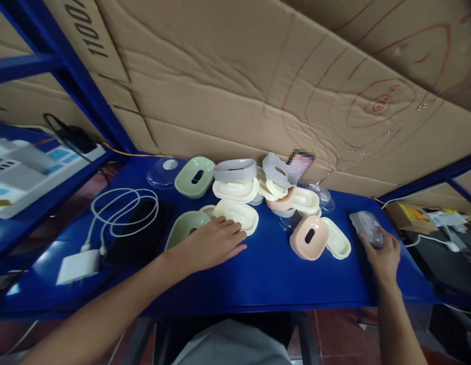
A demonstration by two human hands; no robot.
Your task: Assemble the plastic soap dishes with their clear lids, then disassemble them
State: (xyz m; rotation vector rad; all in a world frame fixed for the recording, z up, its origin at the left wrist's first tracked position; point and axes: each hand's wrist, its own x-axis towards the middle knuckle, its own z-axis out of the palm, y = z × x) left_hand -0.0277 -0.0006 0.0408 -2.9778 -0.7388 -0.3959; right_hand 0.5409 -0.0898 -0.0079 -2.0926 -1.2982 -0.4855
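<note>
My left hand (214, 243) lies palm down with its fingers stretched out, over the near edge of a cream oval tray (239, 214). Under its wrist, partly hidden, is a green oval box (182, 229). At the right end of the table my right hand (383, 256) grips a clear plastic cover (366, 226), thumb and fingers around its near side. Between the hands stands a pink oval box (309, 238) with a dark slot, and a cream tray (337, 239) leans beside it.
Behind are a second green box (195, 176), a grey oval piece (235, 169), another grey piece (277, 170) and a clear cover (162, 171). A white charger (78, 266) with coiled cable lies left. Cardboard (220, 76) walls the back of the blue table (258, 284).
</note>
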